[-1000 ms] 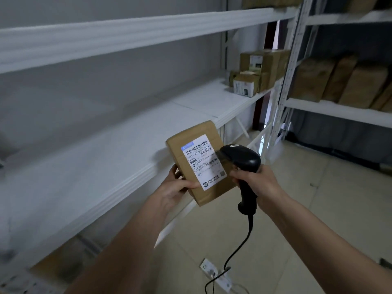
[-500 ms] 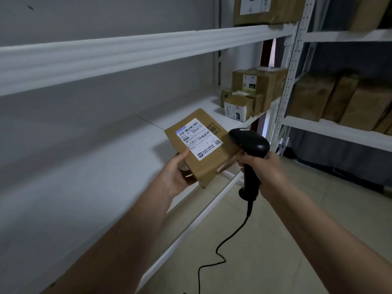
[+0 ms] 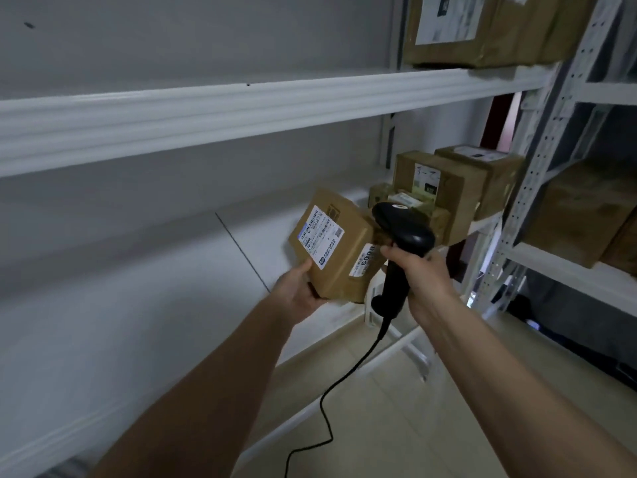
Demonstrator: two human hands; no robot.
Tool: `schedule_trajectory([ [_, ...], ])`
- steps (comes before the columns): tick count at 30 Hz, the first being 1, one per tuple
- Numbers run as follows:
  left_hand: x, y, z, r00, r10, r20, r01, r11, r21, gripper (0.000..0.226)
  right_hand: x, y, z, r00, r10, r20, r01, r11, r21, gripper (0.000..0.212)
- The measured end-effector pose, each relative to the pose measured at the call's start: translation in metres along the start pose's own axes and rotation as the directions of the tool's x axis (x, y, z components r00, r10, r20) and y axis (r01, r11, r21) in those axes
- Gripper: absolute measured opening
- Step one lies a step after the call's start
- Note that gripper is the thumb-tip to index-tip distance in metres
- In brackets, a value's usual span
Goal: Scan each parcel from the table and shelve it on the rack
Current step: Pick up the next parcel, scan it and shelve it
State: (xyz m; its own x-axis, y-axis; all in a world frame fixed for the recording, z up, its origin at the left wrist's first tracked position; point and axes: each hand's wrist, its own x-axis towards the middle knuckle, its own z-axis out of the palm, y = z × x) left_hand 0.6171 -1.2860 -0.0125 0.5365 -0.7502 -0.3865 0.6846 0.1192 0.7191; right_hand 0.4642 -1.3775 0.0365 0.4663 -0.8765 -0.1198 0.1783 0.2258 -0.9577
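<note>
1. My left hand (image 3: 299, 294) holds the brown parcel (image 3: 339, 251) by its near bottom corner. My thumb lies on the front by the white label (image 3: 321, 237), and my other fingers go under it where I cannot see them.
2. The parcel is tipped, with its label side turned up and to the left. It is over the front part of the middle shelf (image 3: 144, 305) of the white rack. I cannot tell if it touches the shelf.
3. My right hand (image 3: 418, 279) is wrapped around the handle of the black scanner (image 3: 401, 248). The scanner head sits just right of the parcel, at its top right edge.
4. The scanner's black cord (image 3: 339, 391) hangs down below the parcel toward the floor.
5. Behind the parcel, farther along the same shelf, stands a bunch of brown boxes (image 3: 444, 191). They fill the far end of the shelf.
6. Above the parcel is the upper shelf (image 3: 206, 112), with a big box (image 3: 458, 29) on it at the far end.
7. Left of the parcel the shelf is bare and white, with a thin dark seam (image 3: 241, 250) across it.
8. Right of the parcel stands a rack post (image 3: 537, 174) with holes, and more parcels (image 3: 582, 215) past it.
</note>
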Motion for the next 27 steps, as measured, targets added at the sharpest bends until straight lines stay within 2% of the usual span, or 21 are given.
schedule_trajectory([
  [2,0.016,-0.003,0.017,0.998,0.041,-0.043,-0.035,0.992,0.123,0.038,0.02,-0.002,-0.007,1.0,0.002,0.028,-0.002,1.0,-0.012,0.03],
  [3,0.026,-0.005,0.024,0.989,0.098,-0.112,-0.068,0.968,0.243,0.046,0.029,-0.003,-0.011,0.999,0.006,0.047,-0.005,1.0,-0.022,0.027],
  [4,0.036,-0.005,0.03,0.959,0.195,-0.205,-0.094,0.902,0.421,0.058,0.037,-0.003,-0.015,0.998,0.011,0.063,-0.009,0.999,-0.034,0.025],
  [5,0.042,-0.005,0.034,0.908,0.317,-0.275,-0.084,0.779,0.621,0.07,0.044,-0.002,-0.018,0.997,0.017,0.076,-0.014,0.999,-0.044,0.024],
  [6,0.046,-0.004,0.039,0.863,0.425,-0.273,-0.074,0.642,0.763,0.078,0.051,-0.002,-0.021,0.996,0.02,0.087,-0.015,0.999,-0.051,0.024],
  [7,0.049,-0.002,0.043,0.855,0.48,-0.197,-0.126,0.56,0.819,0.082,0.057,-0.001,-0.023,0.995,0.02,0.1,-0.014,0.998,-0.055,0.025],
  [8,0.051,0.0,0.044,0.876,0.475,-0.085,-0.216,0.543,0.811,0.087,0.063,-0.001,-0.025,0.993,0.019,0.114,-0.012,0.998,-0.059,0.025],
  [9,0.053,0.001,0.044,0.905,0.424,0.026,-0.289,0.569,0.77,0.095,0.068,0.0,-0.026,0.991,0.019,0.129,-0.011,0.998,-0.063,0.025],
  [12,0.053,0.001,0.042,0.952,0.218,0.214,-0.306,0.675,0.671,0.113,0.08,0.0,-0.027,0.986,0.026,0.162,-0.017,0.998,-0.056,0.019],
  [15,0.06,-0.002,0.047,0.965,0.165,0.206,-0.26,0.724,0.639,0.108,0.09,-0.001,-0.03,0.987,0.028,0.16,-0.022,0.999,-0.042,0.018],
  [17,0.069,-0.007,0.053,0.956,0.167,0.243,-0.288,0.7,0.654,0.094,0.095,-0.002,-0.033,0.988,0.029,0.15,-0.022,0.999,-0.043,0.019],
  [20,0.079,-0.011,0.064,0.961,0.157,0.227,-0.271,0.688,0.673,0.103,0.1,-0.005,-0.037,0.985,0.019,0.174,-0.012,0.999,-0.044,0.017],
  [23,0.086,-0.01,0.066,0.96,0.186,0.208,-0.279,0.688,0.67,0.09,0.101,-0.004,-0.04,0.982,0.005,0.19,0.005,0.999,-0.051,0.019],
  [27,0.086,-0.01,0.06,0.967,0.194,0.164,-0.253,0.671,0.697,0.088,0.096,-0.003,-0.037,0.979,0.007,0.202,0.006,0.998,-0.061,0.017],
])
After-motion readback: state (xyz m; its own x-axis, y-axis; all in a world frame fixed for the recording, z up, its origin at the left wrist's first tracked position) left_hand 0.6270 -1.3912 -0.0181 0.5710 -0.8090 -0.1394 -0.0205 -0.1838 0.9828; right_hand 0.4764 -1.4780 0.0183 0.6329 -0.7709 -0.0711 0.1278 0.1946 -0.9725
